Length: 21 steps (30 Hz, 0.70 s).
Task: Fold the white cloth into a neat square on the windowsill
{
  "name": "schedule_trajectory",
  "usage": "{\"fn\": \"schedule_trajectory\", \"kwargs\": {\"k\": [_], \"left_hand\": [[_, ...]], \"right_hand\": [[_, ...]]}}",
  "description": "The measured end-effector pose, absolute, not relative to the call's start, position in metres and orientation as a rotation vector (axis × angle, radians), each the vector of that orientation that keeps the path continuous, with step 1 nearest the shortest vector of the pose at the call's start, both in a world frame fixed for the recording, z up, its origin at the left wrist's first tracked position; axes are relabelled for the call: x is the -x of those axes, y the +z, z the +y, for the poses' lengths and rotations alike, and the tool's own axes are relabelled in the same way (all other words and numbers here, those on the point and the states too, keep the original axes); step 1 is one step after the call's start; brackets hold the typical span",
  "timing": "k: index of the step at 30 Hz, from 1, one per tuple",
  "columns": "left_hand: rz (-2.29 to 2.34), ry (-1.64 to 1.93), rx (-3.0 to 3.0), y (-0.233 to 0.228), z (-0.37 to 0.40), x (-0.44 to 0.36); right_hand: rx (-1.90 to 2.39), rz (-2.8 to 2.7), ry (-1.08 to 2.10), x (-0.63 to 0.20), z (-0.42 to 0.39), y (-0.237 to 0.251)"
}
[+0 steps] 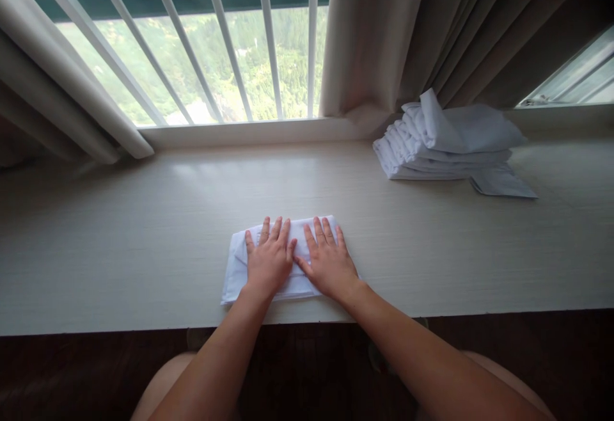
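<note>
A folded white cloth [235,274] lies flat near the front edge of a pale wooden window ledge [144,229]. My left hand [268,258] rests palm down on the cloth's middle with fingers spread. Beside it, thumbs nearly touching, my right hand [329,261] presses flat on the cloth's right part. Neither hand grips anything; both lie open on top of the cloth.
A stack of folded white cloths [446,146] sits at the back right of the ledge, against a beige curtain [384,37]. Another curtain [62,95] hangs at the left. A barred window [230,63] runs behind the ledge. The ledge's front edge drops to a dark floor.
</note>
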<state>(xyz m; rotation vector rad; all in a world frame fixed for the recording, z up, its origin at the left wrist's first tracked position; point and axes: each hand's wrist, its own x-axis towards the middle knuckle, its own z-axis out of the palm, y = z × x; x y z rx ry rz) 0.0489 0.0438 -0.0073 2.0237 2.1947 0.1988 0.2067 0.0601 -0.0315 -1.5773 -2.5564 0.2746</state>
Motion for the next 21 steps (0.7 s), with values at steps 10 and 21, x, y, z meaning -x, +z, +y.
{"fn": "schedule_trajectory", "kwargs": {"k": [10,21], "left_hand": [[2.22,0.192,-2.037,-0.014,0.037,-0.031],[2.279,0.181,-1.956,-0.016,0.024,0.001]], "right_hand": [[1.594,-2.575,0.3,-0.206,0.06,-0.029],[1.628,-2.608,0.287,-0.206,0.061,-0.029]]}}
